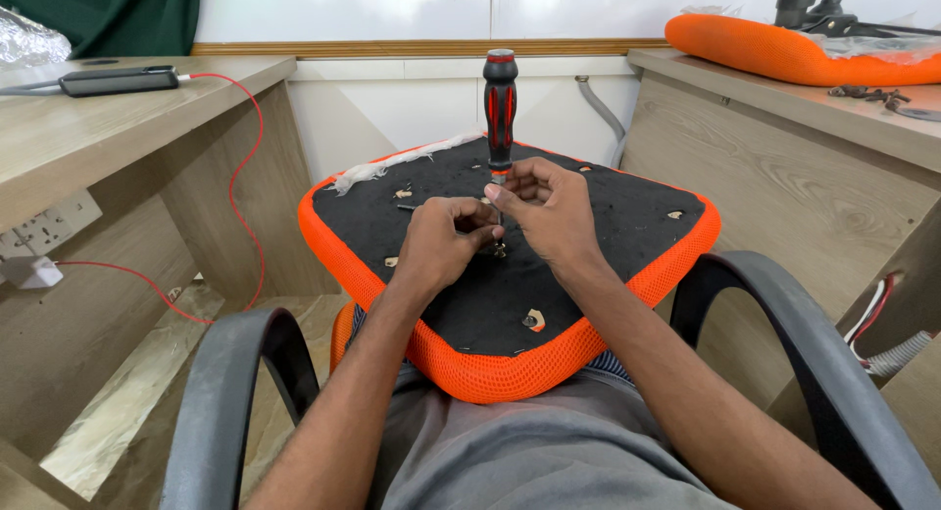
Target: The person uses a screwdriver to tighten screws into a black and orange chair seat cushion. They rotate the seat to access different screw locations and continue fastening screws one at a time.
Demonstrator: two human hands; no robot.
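Hands (495, 231) mid-seat (627, 226), orange rim (510, 373) well apart

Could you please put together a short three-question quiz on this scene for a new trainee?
1. True or false: the screwdriver with the black and red handle stands upright on the underside of the orange seat cushion.
2. Which hand grips the screwdriver's shaft just below the handle? A) left hand B) right hand C) neither
3. What lies on the desk at the far right, next to the second orange cushion?

Key
1. True: it stands near vertical, tip down between both hands.
2. B. The left hand pinches at the tip, where a small screw seems to sit.
3. A small heap of dark metal hardware.
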